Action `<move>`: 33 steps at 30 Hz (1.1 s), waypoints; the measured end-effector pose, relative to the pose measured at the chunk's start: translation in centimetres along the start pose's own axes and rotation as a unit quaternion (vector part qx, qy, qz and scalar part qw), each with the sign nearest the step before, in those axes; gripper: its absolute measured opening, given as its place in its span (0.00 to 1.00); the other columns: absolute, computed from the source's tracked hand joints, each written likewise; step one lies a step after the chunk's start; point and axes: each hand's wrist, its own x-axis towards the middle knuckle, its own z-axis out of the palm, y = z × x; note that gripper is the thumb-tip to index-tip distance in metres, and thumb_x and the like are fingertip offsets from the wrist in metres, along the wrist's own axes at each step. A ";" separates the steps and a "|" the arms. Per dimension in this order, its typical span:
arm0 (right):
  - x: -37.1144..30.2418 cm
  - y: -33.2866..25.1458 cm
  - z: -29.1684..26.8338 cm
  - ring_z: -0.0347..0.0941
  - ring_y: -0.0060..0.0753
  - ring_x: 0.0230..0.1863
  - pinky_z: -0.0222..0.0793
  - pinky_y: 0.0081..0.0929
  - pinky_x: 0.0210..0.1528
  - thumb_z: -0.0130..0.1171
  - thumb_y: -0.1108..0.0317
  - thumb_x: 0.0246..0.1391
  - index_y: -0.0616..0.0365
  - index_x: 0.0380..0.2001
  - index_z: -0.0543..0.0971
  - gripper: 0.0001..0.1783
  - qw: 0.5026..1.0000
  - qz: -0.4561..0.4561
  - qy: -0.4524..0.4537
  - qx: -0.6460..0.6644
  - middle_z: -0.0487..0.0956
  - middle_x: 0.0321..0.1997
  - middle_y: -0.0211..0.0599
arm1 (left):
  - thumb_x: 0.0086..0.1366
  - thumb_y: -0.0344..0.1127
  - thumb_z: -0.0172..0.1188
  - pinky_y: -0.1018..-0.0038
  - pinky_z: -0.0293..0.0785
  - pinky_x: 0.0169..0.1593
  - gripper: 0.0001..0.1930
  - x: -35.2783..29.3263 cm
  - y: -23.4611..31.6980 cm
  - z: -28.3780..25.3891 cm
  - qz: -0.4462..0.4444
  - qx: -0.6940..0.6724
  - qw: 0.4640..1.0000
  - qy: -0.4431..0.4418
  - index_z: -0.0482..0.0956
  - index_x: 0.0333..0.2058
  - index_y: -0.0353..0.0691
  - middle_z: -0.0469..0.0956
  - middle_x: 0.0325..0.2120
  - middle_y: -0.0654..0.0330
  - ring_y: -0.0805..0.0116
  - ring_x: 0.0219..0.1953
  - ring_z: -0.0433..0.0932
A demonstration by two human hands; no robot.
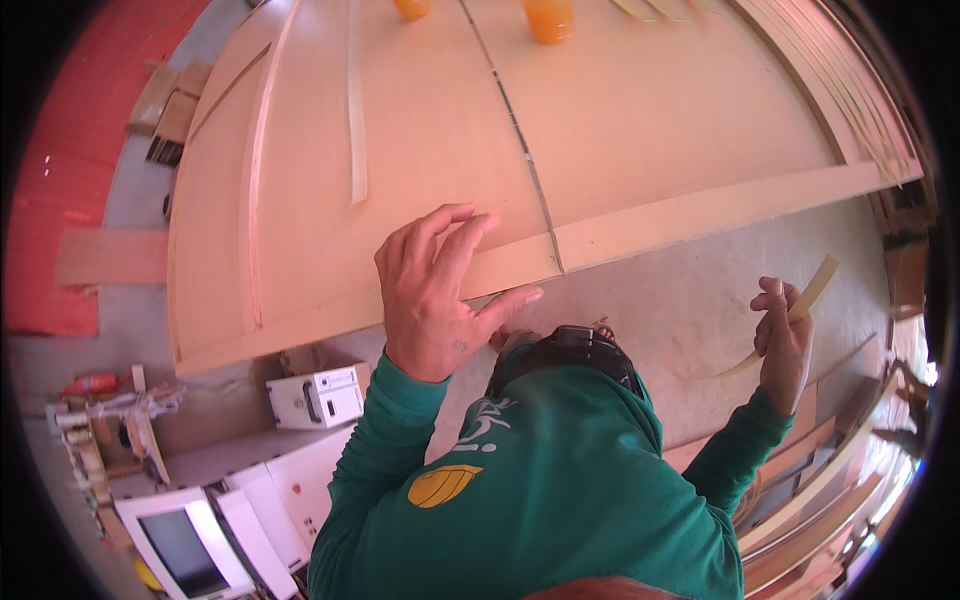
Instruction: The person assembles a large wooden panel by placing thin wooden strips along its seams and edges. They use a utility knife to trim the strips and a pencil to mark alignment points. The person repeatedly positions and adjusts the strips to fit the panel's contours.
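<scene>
My left hand is over the front edge of a large pale wood panel, its thumb and fingers apart and nothing held between them. Whether its fingertips touch the panel I cannot tell. Off to the right, beyond the panel's front edge, my right hand is closed around a thin pale yellowish strip. One end of the strip sticks up past the fingers; the other trails toward my body, faint against the floor. A narrow light strip lies flat on the panel, ahead of my left hand.
A dark seam separates the panel from a second panel. Two orange containers stand at the far side. Several thin strips lie far right. Lumber is stacked lower right; a white box-shaped unit sits lower left.
</scene>
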 end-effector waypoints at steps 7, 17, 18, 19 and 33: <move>0.4 0.1 6.3 0.64 0.12 0.28 0.59 0.18 0.31 0.65 0.53 0.75 0.65 0.52 0.85 0.22 0.987 -0.044 -0.140 0.069 0.83 0.36 0.26 | 0.48 0.50 0.87 0.54 0.71 0.62 0.37 -0.1 2.8 0.5 -0.004 0.000 1.000 -0.028 0.87 0.57 0.45 0.82 0.54 0.57 0.52 0.55 0.80; -6.7 -4.3 16.3 0.78 0.22 0.36 0.73 0.23 0.38 0.70 0.56 0.70 0.70 0.47 0.85 0.22 0.937 0.038 -0.295 0.185 0.87 0.38 0.37 | 0.60 0.46 0.78 0.57 0.74 0.57 0.34 1.3 3.9 -0.1 0.024 0.009 0.995 -0.101 0.80 0.63 0.42 0.78 0.49 0.59 0.55 0.52 0.77; -7.3 -4.2 17.2 0.76 0.21 0.34 0.71 0.22 0.36 0.70 0.55 0.70 0.70 0.45 0.86 0.22 0.937 0.045 -0.281 0.202 0.86 0.36 0.34 | 0.62 0.46 0.77 0.57 0.74 0.57 0.33 1.2 3.7 -0.2 0.029 0.014 0.994 -0.103 0.79 0.63 0.41 0.78 0.49 0.59 0.56 0.52 0.77; -7.7 -3.9 18.0 0.75 0.19 0.33 0.69 0.22 0.34 0.70 0.55 0.71 0.69 0.43 0.86 0.22 0.937 0.053 -0.268 0.218 0.84 0.34 0.32 | 0.64 0.46 0.75 0.58 0.74 0.56 0.31 1.0 3.7 0.1 0.035 0.029 0.994 -0.102 0.79 0.62 0.41 0.78 0.49 0.59 0.57 0.52 0.77; -8.2 -4.2 19.7 0.68 0.17 0.25 0.60 0.22 0.28 0.73 0.57 0.67 0.66 0.37 0.87 0.18 0.954 0.020 -0.227 0.195 0.80 0.26 0.25 | 0.66 0.40 0.69 0.66 0.76 0.45 0.21 2.9 1.3 0.3 0.138 0.035 0.983 -0.113 0.78 0.54 0.40 0.73 0.41 0.60 0.64 0.44 0.77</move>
